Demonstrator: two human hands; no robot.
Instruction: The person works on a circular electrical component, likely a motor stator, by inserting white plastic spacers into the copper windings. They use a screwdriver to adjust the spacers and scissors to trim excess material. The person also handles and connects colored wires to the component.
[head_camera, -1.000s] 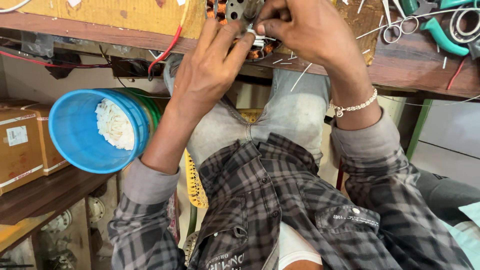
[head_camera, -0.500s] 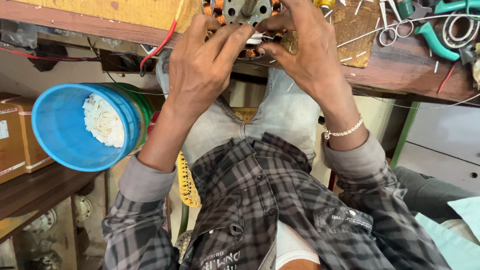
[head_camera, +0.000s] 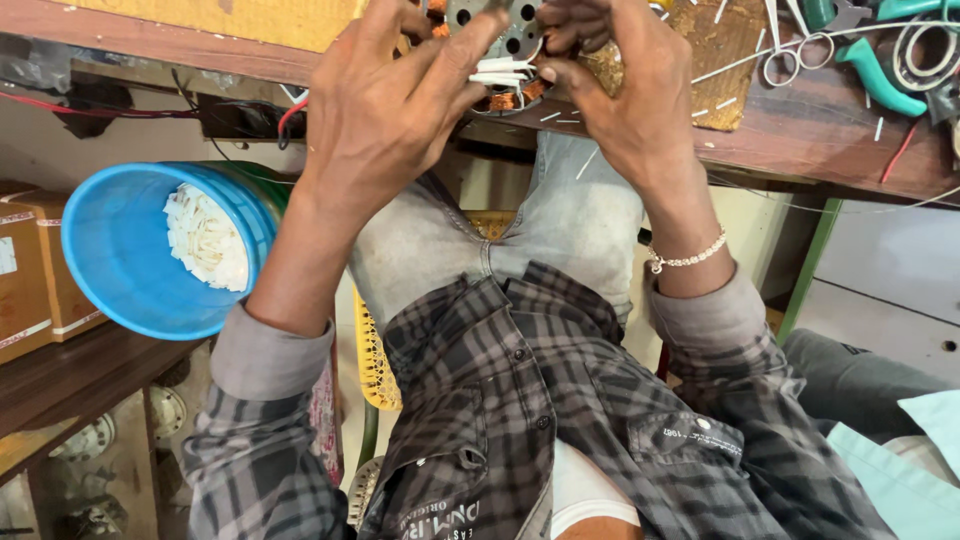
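Observation:
A round metal motor stator (head_camera: 497, 28) with copper windings and white sleeved wires (head_camera: 500, 72) lies on the wooden workbench (head_camera: 800, 130) at the top of the view. My left hand (head_camera: 395, 95) grips its left side, fingers curled over the windings and touching the white sleeves. On its right side, my right hand (head_camera: 620, 85) pinches the same wire ends; a beaded bracelet sits on that wrist. Much of the stator is hidden behind both hands and cut off by the frame's top edge.
A blue bucket (head_camera: 120, 255) holding white strips sits at the left beside cardboard boxes (head_camera: 35, 270) on a low shelf. Scissors (head_camera: 790, 50), green-handled pliers (head_camera: 870, 70) and wire scraps lie on the bench at the right. A yellow stool (head_camera: 375, 360) is under me.
The view has shifted, so the hands and stator sit higher and the bucket further right. Both hands remain on the stator, fingers now closer around the white sleeves.

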